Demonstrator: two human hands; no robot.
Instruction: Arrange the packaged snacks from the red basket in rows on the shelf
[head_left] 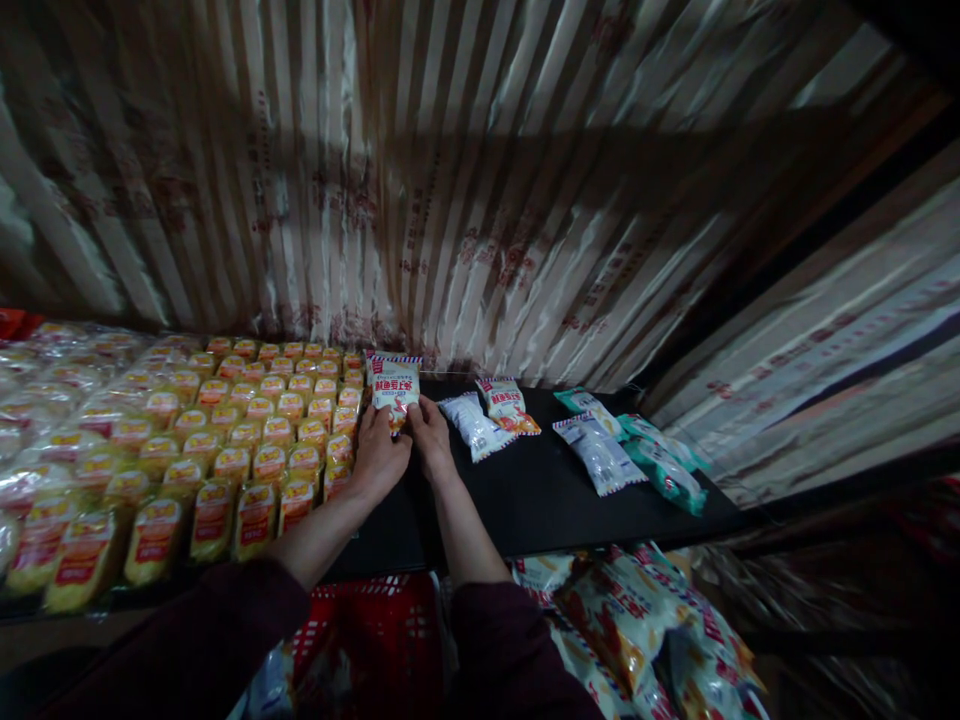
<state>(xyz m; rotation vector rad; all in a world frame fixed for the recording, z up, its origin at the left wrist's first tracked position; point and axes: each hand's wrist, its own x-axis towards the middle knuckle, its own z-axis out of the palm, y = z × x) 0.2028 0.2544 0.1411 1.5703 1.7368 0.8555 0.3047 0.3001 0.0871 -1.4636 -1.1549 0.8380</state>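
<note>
Both of my hands reach forward over a black shelf [525,505]. Between them is a white snack bag [395,384] with red lettering and an orange lower edge, standing at the back beside the rows of yellow packaged cakes [255,465]. My left hand [381,455] grips the bag's lower left, its fingers partly hidden. My right hand [431,435] holds the lower right corner with the thumb in front. To the right lie a silvery-white bag [475,425], seen from its back, and a second red-lettered snack bag [508,405].
Farther right on the shelf lie another silvery bag [598,453] and several green-and-white bags [664,460]. Below the shelf are a red plastic basket [375,640] and a pile of larger snack bags [630,620]. A pleated, printed sheet [450,200] hangs behind the shelf.
</note>
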